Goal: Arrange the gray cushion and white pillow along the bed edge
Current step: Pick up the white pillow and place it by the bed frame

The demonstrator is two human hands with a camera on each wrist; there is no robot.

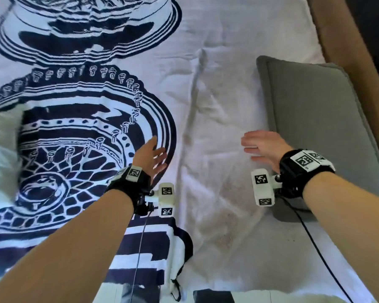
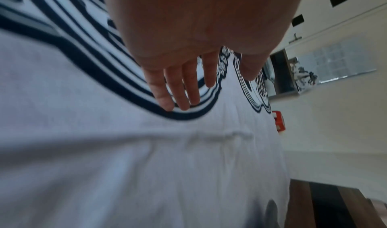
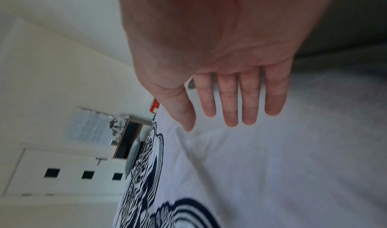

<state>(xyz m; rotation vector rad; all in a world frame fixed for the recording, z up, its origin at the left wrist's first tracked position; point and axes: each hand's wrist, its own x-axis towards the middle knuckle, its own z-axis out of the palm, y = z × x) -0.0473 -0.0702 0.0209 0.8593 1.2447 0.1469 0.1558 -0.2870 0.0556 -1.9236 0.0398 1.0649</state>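
The gray cushion (image 1: 315,119) lies flat along the bed's right edge, beside the brown bed frame (image 1: 346,51). A white pillow (image 1: 0,149) shows blurred at the far left edge of the head view. My left hand (image 1: 155,156) hovers over the patterned blanket with straight fingers (image 2: 180,86), holding nothing. My right hand (image 1: 258,145) floats just left of the cushion's near corner, fingers (image 3: 230,102) spread and empty. In the right wrist view the cushion (image 3: 345,33) is a dark blur behind the palm.
A white bedspread (image 1: 217,106) covers the bed, with a navy-and-white patterned blanket (image 1: 85,119) over its left half. A black cable (image 1: 315,243) trails from my right wrist. Beyond the bed stand a white wall, white cupboards (image 3: 62,173) and a red object (image 2: 278,120).
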